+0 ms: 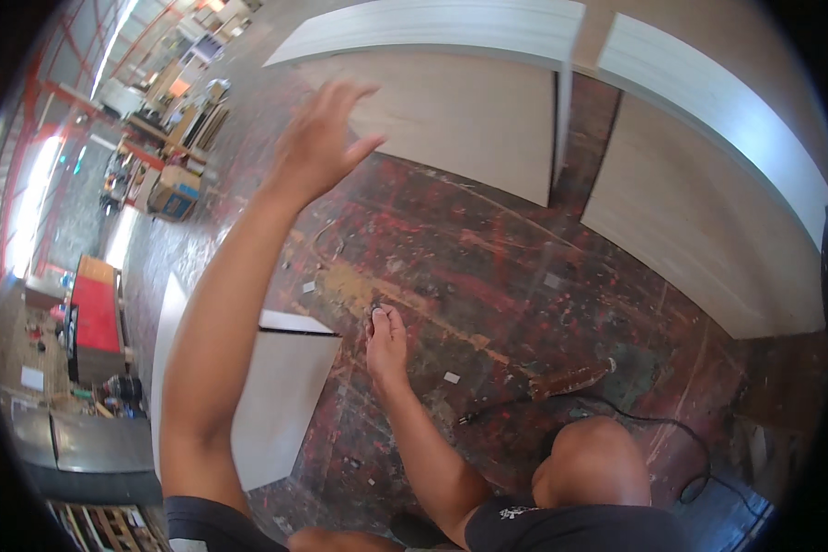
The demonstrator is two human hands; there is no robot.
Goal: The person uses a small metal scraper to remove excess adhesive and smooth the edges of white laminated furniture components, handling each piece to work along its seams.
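Note:
My left hand (322, 138) is raised in front of a pale board panel (469, 115), its fingers spread and nothing in them. Lower down, above the paint-stained work surface (488, 267), my right hand (388, 345) is closed in a pinch. A small dark thing shows at its fingertips, too small to name. Left of that hand, partly behind my left forearm, stands a white panel piece (290, 391) with a dark edge. Several small white chips lie on the surface, one chip (452, 377) just right of my right wrist.
Another pale panel (699, 221) with a white edge stands at the right. A reddish-brown long object (572, 378) lies near my knee beside a black cord (653, 420). Far left are a cardboard box (173, 193) and a red-topped bench (97, 313).

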